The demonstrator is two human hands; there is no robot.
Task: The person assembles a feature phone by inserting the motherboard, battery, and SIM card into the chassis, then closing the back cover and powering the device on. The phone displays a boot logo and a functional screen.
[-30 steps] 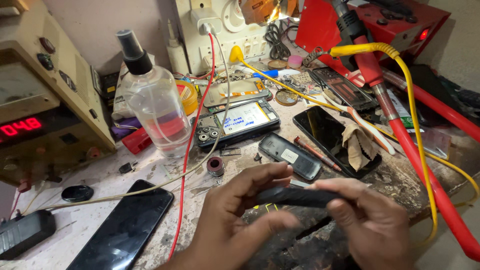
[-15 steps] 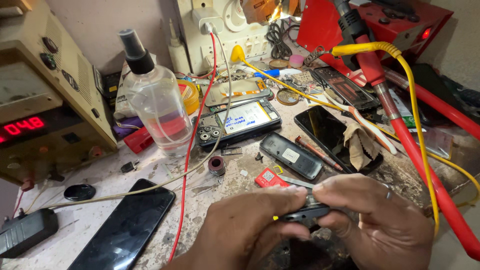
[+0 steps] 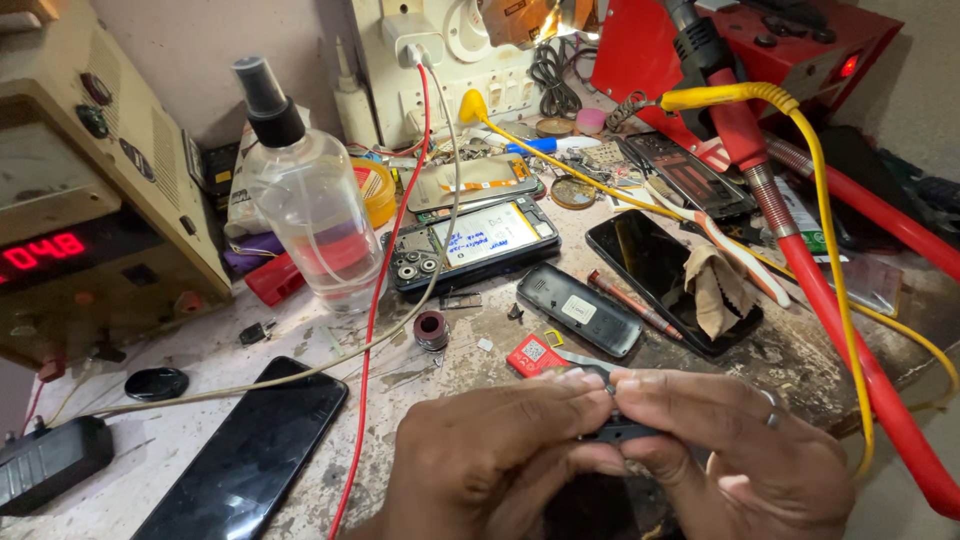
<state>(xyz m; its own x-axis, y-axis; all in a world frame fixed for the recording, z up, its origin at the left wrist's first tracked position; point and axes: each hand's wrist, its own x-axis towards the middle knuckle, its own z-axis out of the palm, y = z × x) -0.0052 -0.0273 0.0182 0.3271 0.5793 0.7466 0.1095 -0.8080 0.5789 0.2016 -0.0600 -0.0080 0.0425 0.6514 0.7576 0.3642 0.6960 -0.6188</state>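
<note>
A cluttered, stained workbench (image 3: 420, 375) fills the head view, with a power supply (image 3: 90, 200) at far left and a clear spray bottle (image 3: 305, 205) beside it. At the near edge, the left hand (image 3: 490, 460) and right hand (image 3: 740, 450) meet, their fingers pinched together on a small dark part (image 3: 615, 430). A black phone (image 3: 250, 455) lies near left; a red card (image 3: 535, 352) sits just beyond the hands.
</note>
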